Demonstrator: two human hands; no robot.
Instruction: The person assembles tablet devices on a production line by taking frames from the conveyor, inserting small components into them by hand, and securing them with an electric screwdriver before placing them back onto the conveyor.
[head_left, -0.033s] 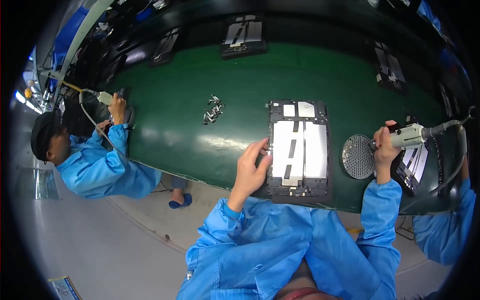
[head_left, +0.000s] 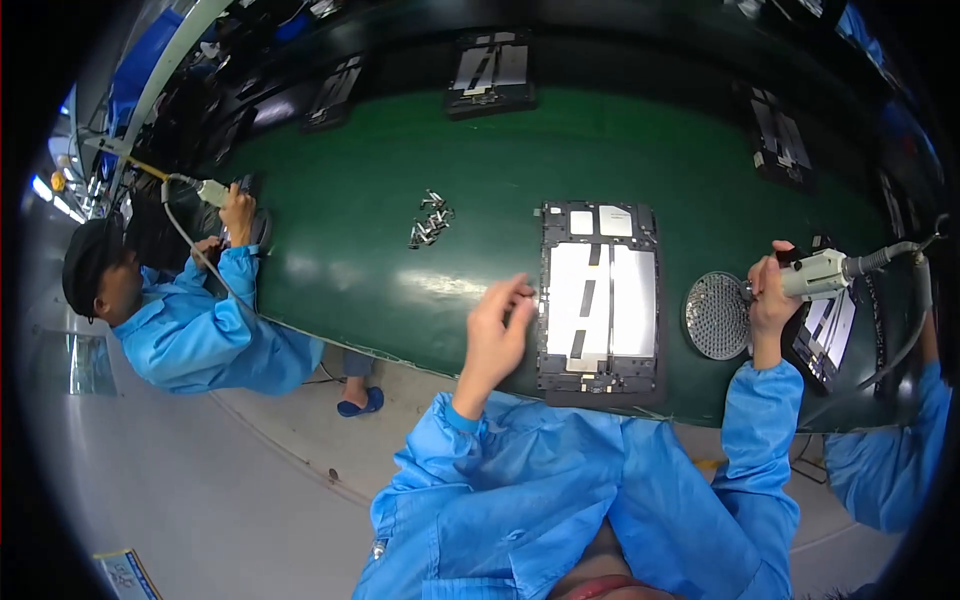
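An opened tablet lies flat before me, its black frame around silver battery panels with dark strips between them. My left hand is beside the tablet's left edge, fingers bent and thumb apart, with nothing visible in it. On the right, my right hand is wrapped round a pale electric screwdriver, held sideways with its cable leading off to the right. The screwdriver's tip end is at the right rim of a round grey tray with many small holes.
A small pile of metal-and-black parts lies left of the tablet on the green table. Another opened tablet sits under the screwdriver. More tablets lie along the far side. At left, a co-worker holds a similar tool.
My left hand has drawn slightly left, away from the tablet's edge. My right hand and the screwdriver look unmoved.
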